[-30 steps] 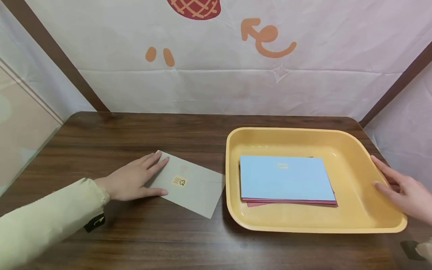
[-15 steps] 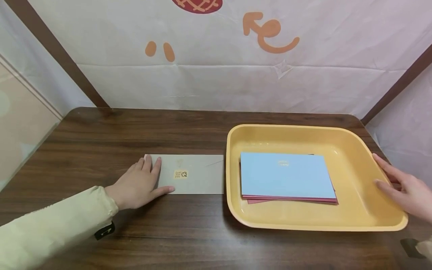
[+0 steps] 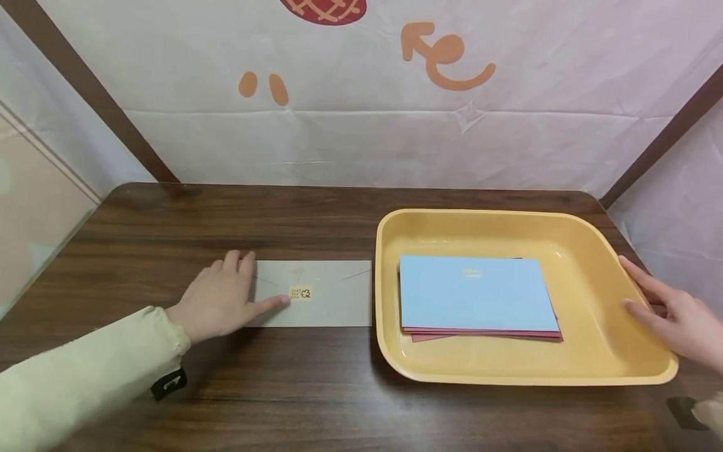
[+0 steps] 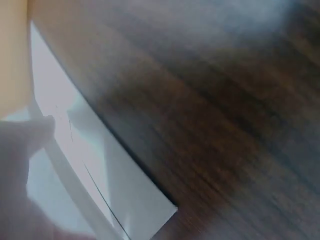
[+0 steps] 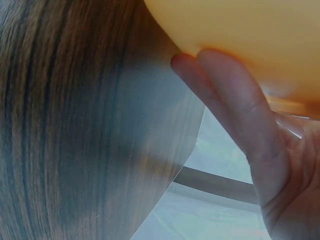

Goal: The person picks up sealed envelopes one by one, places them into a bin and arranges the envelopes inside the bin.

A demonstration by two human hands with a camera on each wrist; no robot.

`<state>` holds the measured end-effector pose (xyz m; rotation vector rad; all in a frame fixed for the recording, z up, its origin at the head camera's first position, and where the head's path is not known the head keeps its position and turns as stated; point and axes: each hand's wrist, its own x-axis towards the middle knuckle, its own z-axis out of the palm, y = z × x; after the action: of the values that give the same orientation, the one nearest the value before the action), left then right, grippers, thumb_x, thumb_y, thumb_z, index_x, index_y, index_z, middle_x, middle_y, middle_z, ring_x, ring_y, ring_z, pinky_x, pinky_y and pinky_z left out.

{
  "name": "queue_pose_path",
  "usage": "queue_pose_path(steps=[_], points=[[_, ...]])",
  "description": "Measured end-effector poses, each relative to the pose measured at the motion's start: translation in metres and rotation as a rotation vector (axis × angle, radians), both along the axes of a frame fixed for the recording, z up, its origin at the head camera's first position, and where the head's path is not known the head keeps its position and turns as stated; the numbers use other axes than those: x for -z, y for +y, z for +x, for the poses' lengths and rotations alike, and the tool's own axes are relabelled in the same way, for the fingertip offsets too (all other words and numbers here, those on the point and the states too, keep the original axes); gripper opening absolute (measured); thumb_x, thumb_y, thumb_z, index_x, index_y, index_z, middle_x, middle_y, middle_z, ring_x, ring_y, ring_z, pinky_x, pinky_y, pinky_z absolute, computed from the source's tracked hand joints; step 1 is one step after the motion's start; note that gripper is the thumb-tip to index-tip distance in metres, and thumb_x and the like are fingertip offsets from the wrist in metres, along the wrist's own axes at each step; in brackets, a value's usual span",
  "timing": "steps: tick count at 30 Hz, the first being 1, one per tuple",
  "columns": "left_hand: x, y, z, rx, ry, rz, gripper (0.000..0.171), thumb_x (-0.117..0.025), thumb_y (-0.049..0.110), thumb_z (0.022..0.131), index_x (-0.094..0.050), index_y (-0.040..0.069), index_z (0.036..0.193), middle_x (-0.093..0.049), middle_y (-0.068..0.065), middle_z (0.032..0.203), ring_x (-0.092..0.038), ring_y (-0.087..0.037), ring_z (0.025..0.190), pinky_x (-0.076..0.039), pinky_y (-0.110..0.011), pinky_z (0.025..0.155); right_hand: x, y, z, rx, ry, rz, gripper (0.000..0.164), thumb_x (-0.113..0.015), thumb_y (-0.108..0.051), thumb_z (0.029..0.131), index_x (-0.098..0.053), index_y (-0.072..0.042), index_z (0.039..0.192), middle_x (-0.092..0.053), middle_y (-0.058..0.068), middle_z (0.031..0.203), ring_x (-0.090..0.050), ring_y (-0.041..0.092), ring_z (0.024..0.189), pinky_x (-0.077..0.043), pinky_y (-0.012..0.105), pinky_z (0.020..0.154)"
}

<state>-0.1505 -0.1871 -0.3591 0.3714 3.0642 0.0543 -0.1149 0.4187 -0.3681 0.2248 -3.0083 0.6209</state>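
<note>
A pale grey envelope [image 3: 333, 301], with a small "just for you" sticker [image 3: 300, 293], lies flat on the table, its right end close beside the yellow tray [image 3: 480, 375]. At its left end my left hand [image 3: 217, 301] lies with fingers spread, the thumb tip at the sticker. In the left wrist view the thumb stretches over the envelope [image 4: 132, 200]. My right hand [image 3: 680, 323] holds the tray's right rim, thumb on the inner side and fingers outside. From the right wrist, fingers [image 5: 235, 90] press against the tray's outer wall [image 5: 250, 30].
Inside the tray lies a stack of envelopes, a light blue envelope [image 3: 477, 292] on top and dark pink envelopes [image 3: 435, 338] below. The brown wood table [image 3: 282, 395] meets a printed cloth backdrop [image 3: 350, 150] at its far edge.
The envelope has turned from slanted to straight, its long edges now running left to right. My left hand turned it and then shifted slightly left. The right hand stayed on the tray.
</note>
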Motion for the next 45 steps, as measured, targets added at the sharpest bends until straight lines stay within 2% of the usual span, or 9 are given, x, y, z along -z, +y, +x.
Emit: queue_pose_path(steps=[4, 8, 11, 19, 26, 32, 38, 41, 45], points=[[-0.002, -0.003, -0.010, -0.140, -0.010, 0.064, 0.103, -0.050, 0.083, 0.065, -0.044, -0.013, 0.102, -0.046, -0.025, 0.091, -0.051, -0.040, 0.078, -0.041, -0.046, 0.060, -0.001, -0.001, 0.000, 0.007, -0.026, 0.022, 0.070, -0.056, -0.016, 0.092, -0.014, -0.012, 0.148, -0.056, 0.042, 0.102, -0.055, -0.012, 0.058, -0.045, 0.019, 0.047], [-0.001, -0.006, -0.015, -0.263, -0.111, 0.152, 0.108, -0.057, 0.084, 0.056, -0.041, -0.014, 0.098, -0.041, -0.025, 0.090, -0.048, -0.035, 0.073, -0.040, -0.036, 0.052, -0.001, -0.002, 0.000, 0.003, -0.027, 0.029, 0.070, -0.056, -0.016, 0.092, -0.014, -0.011, 0.148, -0.057, 0.042, 0.101, -0.056, -0.011, 0.057, -0.045, 0.020, 0.048], [-0.001, -0.007, -0.017, -0.315, -0.158, 0.185, 0.108, -0.061, 0.083, 0.053, -0.040, -0.013, 0.098, -0.041, -0.025, 0.091, -0.048, -0.033, 0.073, -0.039, -0.033, 0.052, 0.000, -0.001, 0.001, 0.004, -0.022, 0.027, 0.070, -0.057, -0.016, 0.092, -0.015, -0.011, 0.148, -0.057, 0.042, 0.101, -0.054, -0.013, 0.058, -0.045, 0.019, 0.048], [-0.003, -0.003, -0.022, -0.357, -0.231, 0.212, 0.118, -0.063, 0.080, 0.055, -0.035, -0.019, 0.112, -0.042, -0.029, 0.100, -0.051, -0.036, 0.082, -0.042, -0.034, 0.057, 0.002, 0.003, 0.001, -0.002, 0.027, -0.018, 0.070, -0.058, -0.013, 0.091, -0.017, -0.015, 0.148, -0.055, 0.044, 0.102, -0.046, -0.021, 0.064, -0.041, 0.009, 0.047], [-0.008, 0.000, -0.028, -0.371, -0.309, 0.225, 0.115, -0.066, 0.076, 0.057, -0.034, -0.019, 0.112, -0.046, -0.027, 0.098, -0.050, -0.031, 0.079, -0.043, -0.032, 0.059, 0.002, 0.004, 0.001, 0.004, 0.030, -0.022, 0.070, -0.058, -0.014, 0.090, -0.018, -0.015, 0.148, -0.055, 0.044, 0.102, -0.046, -0.022, 0.064, -0.041, 0.008, 0.048], [-0.006, -0.002, -0.028, -0.411, -0.370, 0.251, 0.126, -0.066, 0.076, 0.057, -0.024, -0.023, 0.122, -0.047, -0.032, 0.104, -0.051, -0.031, 0.082, -0.045, -0.033, 0.062, 0.002, 0.004, 0.001, 0.009, 0.025, -0.013, 0.070, -0.058, -0.014, 0.090, -0.018, -0.016, 0.148, -0.055, 0.043, 0.103, -0.045, -0.022, 0.064, -0.040, 0.008, 0.048], [-0.003, -0.002, -0.026, -0.455, -0.385, 0.282, 0.141, -0.067, 0.077, 0.056, 0.000, -0.022, 0.132, -0.048, -0.041, 0.111, -0.055, -0.044, 0.096, -0.048, -0.044, 0.069, 0.002, 0.004, 0.001, -0.005, 0.020, -0.006, 0.070, -0.058, -0.014, 0.091, -0.017, -0.015, 0.148, -0.055, 0.043, 0.103, -0.045, -0.022, 0.065, -0.042, 0.010, 0.048], [-0.003, -0.001, -0.026, -0.462, -0.380, 0.291, 0.144, -0.068, 0.075, 0.056, 0.009, -0.020, 0.133, -0.049, -0.041, 0.112, -0.055, -0.046, 0.100, -0.048, -0.046, 0.072, 0.002, 0.003, 0.001, -0.008, 0.016, -0.003, 0.070, -0.058, -0.014, 0.091, -0.017, -0.014, 0.148, -0.055, 0.043, 0.102, -0.046, -0.021, 0.064, -0.043, 0.011, 0.048], [-0.004, -0.002, -0.025, -0.454, -0.340, 0.320, 0.133, -0.071, 0.067, 0.061, 0.002, -0.019, 0.131, -0.053, -0.039, 0.106, -0.057, -0.041, 0.093, -0.047, -0.041, 0.068, 0.001, 0.002, 0.000, -0.012, 0.006, 0.003, 0.071, -0.057, -0.014, 0.091, -0.016, -0.014, 0.148, -0.056, 0.043, 0.101, -0.046, -0.020, 0.064, -0.044, 0.015, 0.048]])
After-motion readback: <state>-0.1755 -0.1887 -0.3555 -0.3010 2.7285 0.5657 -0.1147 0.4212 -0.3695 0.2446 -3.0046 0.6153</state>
